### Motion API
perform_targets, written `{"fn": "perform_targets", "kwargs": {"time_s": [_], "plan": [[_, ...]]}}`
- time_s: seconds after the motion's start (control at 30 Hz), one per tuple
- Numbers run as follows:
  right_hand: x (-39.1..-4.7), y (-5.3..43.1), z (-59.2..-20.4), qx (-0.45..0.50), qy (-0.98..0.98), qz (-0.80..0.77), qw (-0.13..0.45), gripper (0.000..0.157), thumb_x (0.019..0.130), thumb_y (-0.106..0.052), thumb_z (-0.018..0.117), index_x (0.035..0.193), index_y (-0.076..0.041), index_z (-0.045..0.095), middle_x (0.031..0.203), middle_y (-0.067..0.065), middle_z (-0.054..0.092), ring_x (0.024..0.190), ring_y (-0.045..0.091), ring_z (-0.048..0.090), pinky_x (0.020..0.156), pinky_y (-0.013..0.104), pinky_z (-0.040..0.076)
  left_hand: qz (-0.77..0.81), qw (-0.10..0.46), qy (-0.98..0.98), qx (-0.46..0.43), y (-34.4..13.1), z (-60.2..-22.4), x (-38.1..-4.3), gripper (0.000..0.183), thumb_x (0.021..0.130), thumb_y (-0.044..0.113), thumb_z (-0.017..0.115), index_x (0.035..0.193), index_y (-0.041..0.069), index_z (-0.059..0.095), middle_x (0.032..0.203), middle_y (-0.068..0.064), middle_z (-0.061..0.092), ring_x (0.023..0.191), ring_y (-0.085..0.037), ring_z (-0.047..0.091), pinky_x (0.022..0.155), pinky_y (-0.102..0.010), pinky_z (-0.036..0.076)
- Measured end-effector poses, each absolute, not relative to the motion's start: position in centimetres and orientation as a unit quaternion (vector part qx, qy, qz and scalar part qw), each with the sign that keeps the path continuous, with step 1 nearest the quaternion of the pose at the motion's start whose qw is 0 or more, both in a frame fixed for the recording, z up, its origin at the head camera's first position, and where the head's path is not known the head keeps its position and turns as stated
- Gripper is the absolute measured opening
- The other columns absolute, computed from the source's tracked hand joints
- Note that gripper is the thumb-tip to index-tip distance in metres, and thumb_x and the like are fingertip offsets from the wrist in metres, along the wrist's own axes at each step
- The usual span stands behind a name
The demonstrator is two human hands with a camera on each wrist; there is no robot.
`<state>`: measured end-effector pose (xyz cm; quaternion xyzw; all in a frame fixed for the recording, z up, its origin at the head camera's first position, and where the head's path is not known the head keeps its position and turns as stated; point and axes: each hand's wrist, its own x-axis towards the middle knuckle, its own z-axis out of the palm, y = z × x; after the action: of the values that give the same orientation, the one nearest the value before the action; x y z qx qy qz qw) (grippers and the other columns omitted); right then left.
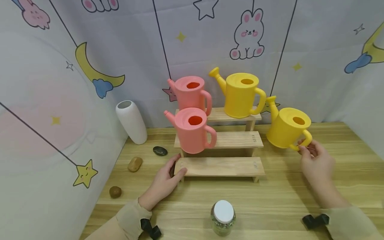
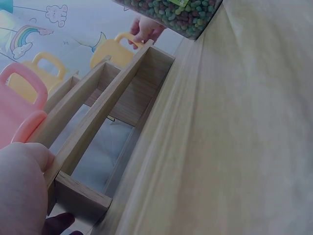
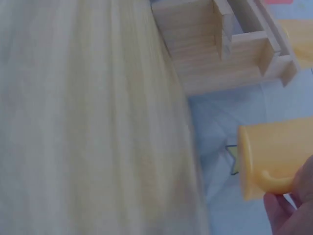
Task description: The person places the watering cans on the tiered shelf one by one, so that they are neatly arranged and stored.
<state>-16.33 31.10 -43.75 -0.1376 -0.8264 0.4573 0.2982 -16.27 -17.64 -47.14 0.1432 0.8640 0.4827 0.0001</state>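
My right hand (image 1: 318, 161) pinches the lower handle of a yellow watering can (image 1: 289, 128), right of the wooden step stand (image 1: 222, 166). That can leans; in the right wrist view, backdrop shows between its base (image 3: 246, 161) and the tabletop. My left hand (image 1: 163, 181) grips the left end of the stand's lowest step, thumb on top; some fingers are hidden beneath. Another yellow watering can (image 1: 240, 96) stands on the top step's right. A pink watering can (image 1: 192, 133) stands on the middle step's left, partly covering a second pink watering can (image 1: 189, 88) on the top step.
On the left are a white vase (image 1: 132, 123), a black stone (image 1: 160, 151), a tan stone (image 1: 135, 164) and a brown stone (image 1: 115, 192). A white-lidded jar (image 1: 223, 216) of coloured pebbles stands in front of the stand. A printed cloth (image 1: 129, 36) hangs behind the table.
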Motion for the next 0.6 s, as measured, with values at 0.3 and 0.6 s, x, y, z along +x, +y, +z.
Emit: {"fn": "perform_targets", "kwargs": {"time_s": [0.3, 0.6], "plan": [[-14.9, 31.4, -39.2, -0.090, -0.775, 0.479, 0.403, 0.023, 0.097, 0.000, 0.061, 0.117, 0.003, 0.072, 0.091, -0.029, 0.066, 0.083, -0.015, 0.066, 0.073, 0.000, 0.052, 0.470, -0.007, 0.870, 0.145, -17.8, -47.1, -16.3, 0.071, 0.098, 0.055, 0.062, 0.157, 0.022, 0.040, 0.162, 0.001, 0.043, 0.152, -0.016, 0.038, 0.121, -0.042, 0.041], [-12.3, 29.1, -34.8, -0.021, -0.731, 0.480, 0.484, 0.020, 0.097, 0.003, 0.061, 0.113, 0.009, 0.073, 0.094, -0.022, 0.073, 0.082, -0.008, 0.069, 0.080, 0.003, 0.054, 0.469, -0.011, 0.871, 0.148, -17.7, -47.3, -16.4, 0.071, 0.098, 0.054, 0.062, 0.157, 0.021, 0.040, 0.161, 0.001, 0.043, 0.151, -0.015, 0.039, 0.120, -0.041, 0.042]]}}
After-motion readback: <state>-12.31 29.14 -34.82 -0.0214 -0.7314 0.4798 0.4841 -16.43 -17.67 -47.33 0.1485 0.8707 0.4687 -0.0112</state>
